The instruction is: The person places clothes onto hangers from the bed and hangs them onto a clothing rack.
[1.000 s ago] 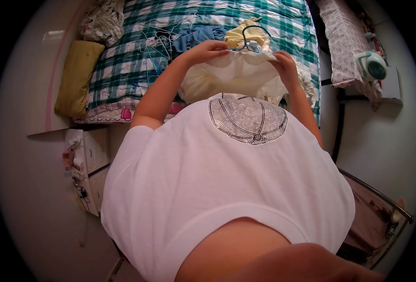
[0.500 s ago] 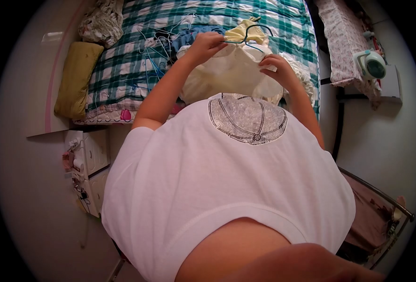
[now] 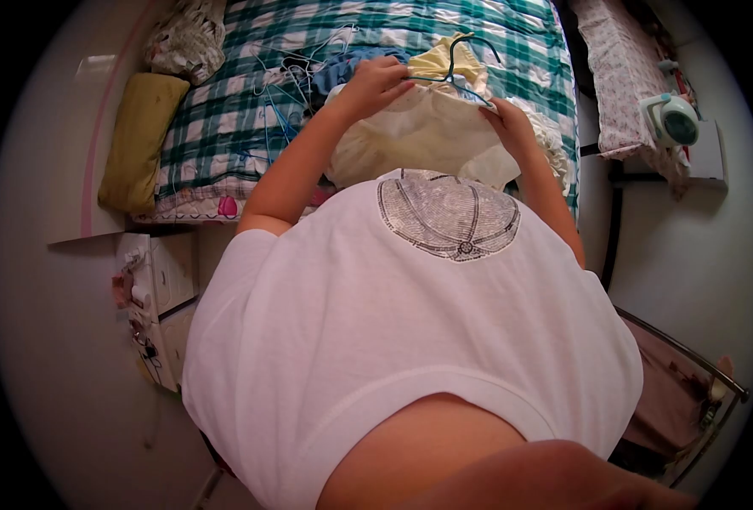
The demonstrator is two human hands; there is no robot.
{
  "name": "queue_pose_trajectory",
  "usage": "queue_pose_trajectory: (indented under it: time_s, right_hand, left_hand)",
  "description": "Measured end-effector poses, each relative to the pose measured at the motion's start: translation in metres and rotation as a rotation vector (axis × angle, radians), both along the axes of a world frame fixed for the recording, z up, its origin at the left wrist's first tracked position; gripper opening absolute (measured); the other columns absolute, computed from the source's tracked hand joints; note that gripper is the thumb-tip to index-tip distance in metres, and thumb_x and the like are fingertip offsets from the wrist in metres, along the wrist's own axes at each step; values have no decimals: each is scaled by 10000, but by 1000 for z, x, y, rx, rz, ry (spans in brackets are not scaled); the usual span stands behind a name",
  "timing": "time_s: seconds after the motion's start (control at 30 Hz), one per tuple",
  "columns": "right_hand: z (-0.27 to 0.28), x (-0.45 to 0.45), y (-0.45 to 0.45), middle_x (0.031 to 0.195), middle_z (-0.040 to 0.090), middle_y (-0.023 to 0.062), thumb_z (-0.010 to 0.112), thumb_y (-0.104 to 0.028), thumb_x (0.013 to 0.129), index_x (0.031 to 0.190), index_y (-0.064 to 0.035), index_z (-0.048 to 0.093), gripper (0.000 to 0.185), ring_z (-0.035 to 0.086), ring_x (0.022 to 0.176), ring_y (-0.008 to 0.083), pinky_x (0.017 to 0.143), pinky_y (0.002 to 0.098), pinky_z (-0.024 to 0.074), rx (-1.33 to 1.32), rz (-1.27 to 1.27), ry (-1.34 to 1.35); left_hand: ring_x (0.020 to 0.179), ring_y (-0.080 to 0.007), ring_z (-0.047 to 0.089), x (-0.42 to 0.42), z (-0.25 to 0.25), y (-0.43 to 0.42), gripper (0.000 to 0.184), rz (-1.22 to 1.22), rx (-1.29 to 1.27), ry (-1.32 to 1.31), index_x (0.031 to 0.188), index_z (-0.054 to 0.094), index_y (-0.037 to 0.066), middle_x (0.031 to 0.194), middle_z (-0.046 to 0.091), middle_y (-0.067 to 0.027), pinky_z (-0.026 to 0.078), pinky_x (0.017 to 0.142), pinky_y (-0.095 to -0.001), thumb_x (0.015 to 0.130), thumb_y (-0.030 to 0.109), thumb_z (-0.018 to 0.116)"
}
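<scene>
A cream, thin-looking garment hangs spread between my two hands. A dark teal clothes hanger lies along its top edge, hook pointing up and to the right. My left hand is closed round the left end of the hanger and the cloth there. At the hanger's right end, my right hand pinches the garment's top corner; the fingers are partly hidden by cloth. Behind the hanger lies a yellow garment, with a blue garment to its left.
Several loose wire hangers lie tangled on the green-and-white checked bedding. A mustard pillow rests at the bed's left edge. White ruffled cloth is right of my right hand. A small fan stands farther right.
My right hand has moved slightly right and down, drawing the garment's corner over the hanger's right end. The hanger's hook has tilted a little to the right. My left hand has barely moved.
</scene>
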State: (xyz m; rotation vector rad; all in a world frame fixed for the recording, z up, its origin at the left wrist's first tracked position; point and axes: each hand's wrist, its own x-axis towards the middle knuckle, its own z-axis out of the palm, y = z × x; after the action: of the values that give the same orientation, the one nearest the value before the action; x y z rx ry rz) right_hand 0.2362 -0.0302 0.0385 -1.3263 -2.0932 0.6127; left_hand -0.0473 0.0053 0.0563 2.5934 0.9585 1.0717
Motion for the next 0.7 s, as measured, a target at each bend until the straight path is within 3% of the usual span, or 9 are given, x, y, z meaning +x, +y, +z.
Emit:
queue_pose_trajectory:
  time_s: [0.2,0.27,0.4,0.5,0.6,0.7]
  right_hand:
    - [-7,-3,-1,631,501,158,560,-236,807,745,-38,478,223,502,616,341,531,389,376,96,-24,-130]
    - [-9,-3,1,624,502,161,563,-244,804,739,-39,469,235,512,633,347,533,401,377,80,-70,-196]
    - [-13,7,7,566,454,146,583,-256,794,702,-29,440,283,443,540,328,498,380,347,111,-201,-54]
    - [-12,17,8,532,399,127,609,-250,779,660,-20,418,322,362,487,289,472,352,318,145,-179,0]
    - [-6,21,6,514,352,111,640,-235,757,622,-13,395,357,312,468,248,459,330,300,231,-145,14]
    - [-2,23,6,509,338,104,659,-224,741,607,-9,386,373,310,463,229,456,325,299,256,-103,49]
  left_hand:
    - [688,-234,491,5,11,-8,140,68,88,47,894,536,52,767,506,-65,379,601,-318,842,171,484]
    - [704,-232,501,10,10,-5,126,-73,-45,-31,907,531,47,782,517,-74,388,614,-312,846,142,477]
    - [802,-220,538,7,16,-16,98,-189,-477,-24,916,527,36,853,552,-85,422,692,-299,839,75,480]
    - [897,-258,529,2,7,-14,93,-279,-420,-85,896,528,36,909,563,-106,425,744,-323,821,51,475]
    - [997,-232,513,-4,8,-5,132,-180,-210,-104,949,540,43,1051,539,-94,414,841,-309,822,41,506]
    - [946,-242,522,-6,11,4,167,-124,-110,-54,977,551,47,1027,547,-89,420,796,-330,825,100,504]
